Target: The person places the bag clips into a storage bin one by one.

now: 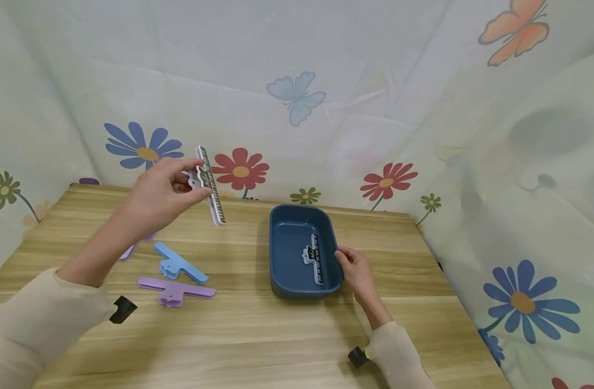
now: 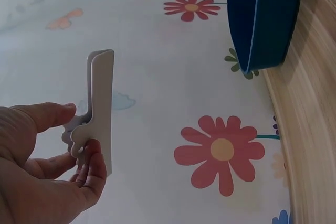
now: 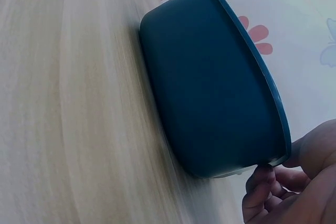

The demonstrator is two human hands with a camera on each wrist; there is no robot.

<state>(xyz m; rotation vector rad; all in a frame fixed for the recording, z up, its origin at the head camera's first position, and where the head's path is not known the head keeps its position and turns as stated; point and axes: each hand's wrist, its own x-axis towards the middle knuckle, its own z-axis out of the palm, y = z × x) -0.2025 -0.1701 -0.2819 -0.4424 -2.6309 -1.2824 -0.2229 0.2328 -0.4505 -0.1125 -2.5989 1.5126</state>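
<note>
Raised above the table's left side, my left hand pinches a white bag clip with a black-and-white striped band along its bar. From the left wrist view the plain pale back of this clip shows, with thumb and fingers at its scalloped handles. My right hand grips the right rim of a dark blue box on the table, thumb and fingers on either side of the edge in the right wrist view. A similar striped clip lies inside the box, near its right wall.
On the table, left of the box, lie a light blue clip and a purple clip. More purple shows at another clip, partly hidden by my left forearm. A flower-printed cloth hangs behind the table.
</note>
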